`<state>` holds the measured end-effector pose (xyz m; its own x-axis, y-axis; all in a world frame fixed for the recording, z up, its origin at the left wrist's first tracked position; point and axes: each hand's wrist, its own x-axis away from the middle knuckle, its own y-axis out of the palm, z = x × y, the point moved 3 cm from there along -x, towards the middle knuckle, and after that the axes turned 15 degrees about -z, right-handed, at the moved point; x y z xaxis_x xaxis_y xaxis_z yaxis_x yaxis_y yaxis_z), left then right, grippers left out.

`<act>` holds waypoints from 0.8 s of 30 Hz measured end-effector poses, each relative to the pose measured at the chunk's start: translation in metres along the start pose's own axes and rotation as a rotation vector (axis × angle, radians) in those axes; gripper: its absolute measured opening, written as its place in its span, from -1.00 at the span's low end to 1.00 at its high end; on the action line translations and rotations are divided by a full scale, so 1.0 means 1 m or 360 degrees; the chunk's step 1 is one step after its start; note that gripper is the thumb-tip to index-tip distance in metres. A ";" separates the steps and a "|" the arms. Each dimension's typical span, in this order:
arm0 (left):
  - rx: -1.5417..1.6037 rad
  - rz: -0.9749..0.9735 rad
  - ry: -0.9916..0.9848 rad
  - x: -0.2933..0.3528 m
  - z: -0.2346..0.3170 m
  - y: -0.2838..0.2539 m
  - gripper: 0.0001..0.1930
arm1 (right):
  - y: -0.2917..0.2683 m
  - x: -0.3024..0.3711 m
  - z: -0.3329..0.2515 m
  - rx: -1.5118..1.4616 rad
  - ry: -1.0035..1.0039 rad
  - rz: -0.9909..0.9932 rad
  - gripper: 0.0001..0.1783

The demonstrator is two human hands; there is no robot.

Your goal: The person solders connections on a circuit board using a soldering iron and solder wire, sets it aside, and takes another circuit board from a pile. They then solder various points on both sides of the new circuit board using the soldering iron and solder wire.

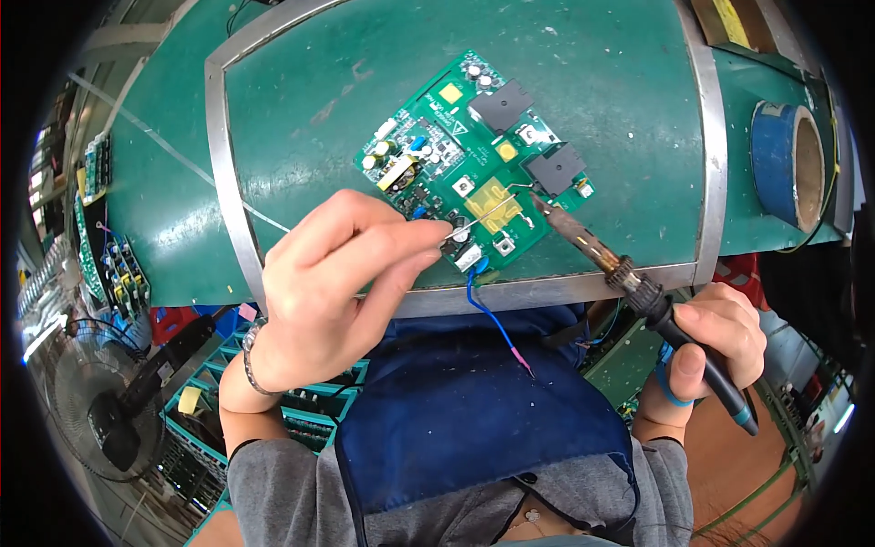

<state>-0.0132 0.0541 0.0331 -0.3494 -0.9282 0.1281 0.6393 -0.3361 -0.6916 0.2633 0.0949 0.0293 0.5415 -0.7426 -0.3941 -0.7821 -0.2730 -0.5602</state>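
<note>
A green circuit board (486, 153) lies tilted on the green work surface (365, 82), carrying two black block-shaped parts, yellow squares and several small components. My left hand (333, 273) is closed in a pinch on a thin silvery solder wire (481, 219), which reaches over the board's yellow patch. In my right hand (725, 333), fingers wrap round the black handle of a soldering iron (638, 290). Its tip is at the board beside the lower black block, close to the wire's far end; whether they touch I cannot tell. A blue lead (492, 314) hangs from the board's near edge.
A metal strip (706, 137) frames the work surface. A blue-sided roll (775, 164) stands at the right. Further boards (114, 260) are at the far left, above a fan (114, 410). Teal racks (205, 424) with boards stand below left. My blue apron (483, 410) is against the near edge.
</note>
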 end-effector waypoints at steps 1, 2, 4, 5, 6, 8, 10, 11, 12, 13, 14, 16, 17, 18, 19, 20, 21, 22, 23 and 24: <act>-0.0133 0.0100 -0.0009 0.004 0.001 0.002 -0.71 | 0.005 -0.004 0.002 -0.0060 -0.0027 -0.0069 -0.68; -0.0252 0.0153 -0.0036 0.008 0.003 0.002 -0.72 | 0.009 -0.008 0.004 -0.0090 -0.0052 -0.0108 -0.73; -0.0296 0.0176 -0.0013 0.013 0.000 -0.001 -0.71 | 0.014 -0.011 0.005 -0.0106 -0.0025 -0.0173 -0.73; -0.0343 0.0189 0.0029 0.014 0.000 -0.002 -0.71 | 0.016 -0.012 0.005 -0.0112 0.0012 -0.0222 -0.74; -0.0338 0.0193 0.0024 0.015 -0.001 -0.003 -0.71 | 0.019 -0.014 0.003 -0.0117 0.0019 -0.0236 -0.76; -0.0371 0.0131 0.0004 0.015 -0.001 -0.003 -0.71 | 0.024 -0.013 0.001 -0.0127 0.0037 -0.0249 -0.76; -0.0362 0.0148 -0.0004 0.015 -0.004 -0.001 -0.71 | 0.026 -0.012 0.000 -0.0138 0.0049 -0.0278 -0.77; -0.0357 0.0159 -0.0007 0.015 -0.005 0.000 -0.71 | 0.028 -0.013 0.001 -0.0137 0.0049 -0.0284 -0.77; -0.0352 0.0162 -0.0009 0.015 -0.006 0.000 -0.71 | 0.030 -0.013 0.001 -0.0125 0.0038 -0.0270 -0.77; -0.0360 0.0134 0.0003 0.014 -0.006 0.000 -0.71 | 0.032 -0.013 0.001 -0.0116 0.0025 -0.0256 -0.77; -0.0368 0.0106 0.0017 0.014 -0.007 0.000 -0.71 | 0.033 -0.012 0.001 -0.0116 0.0024 -0.0261 -0.77; -0.0389 0.0164 0.0088 0.011 -0.010 0.003 -0.73 | 0.036 -0.012 0.000 -0.0096 0.0002 -0.0288 -0.79; -0.0413 0.0218 0.0163 0.010 -0.011 0.003 -0.74 | 0.037 -0.012 -0.001 -0.0095 0.0002 -0.0290 -0.79; -0.0411 0.0219 0.0162 0.010 -0.012 0.004 -0.74 | 0.037 -0.011 -0.002 -0.0093 0.0000 -0.0307 -0.80; -0.0403 0.0228 0.0176 0.010 -0.013 0.005 -0.74 | 0.038 -0.010 -0.003 -0.0091 -0.0003 -0.0324 -0.80; -0.0396 0.0237 0.0189 0.010 -0.014 0.005 -0.74 | 0.039 -0.009 -0.004 -0.0086 -0.0044 -0.0323 -0.80; -0.0396 0.0237 0.0187 0.011 -0.013 0.004 -0.74 | 0.040 -0.009 -0.005 -0.0088 -0.0045 -0.0324 -0.80; -0.0386 0.0181 0.0120 0.012 -0.011 0.003 -0.72 | 0.041 -0.008 -0.008 -0.0058 -0.0058 -0.0322 -0.79; -0.0376 0.0125 0.0053 0.012 -0.010 0.002 -0.70 | 0.041 -0.008 -0.010 -0.0029 -0.0072 -0.0320 -0.79; -0.0376 0.0124 0.0053 0.013 -0.009 0.000 -0.70 | 0.042 -0.007 -0.010 -0.0021 -0.0109 -0.0304 -0.78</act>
<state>-0.0238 0.0433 0.0283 -0.3300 -0.9428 0.0471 0.4888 -0.2134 -0.8459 0.2234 0.0826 0.0163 0.6997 -0.6332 -0.3309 -0.6671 -0.4131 -0.6199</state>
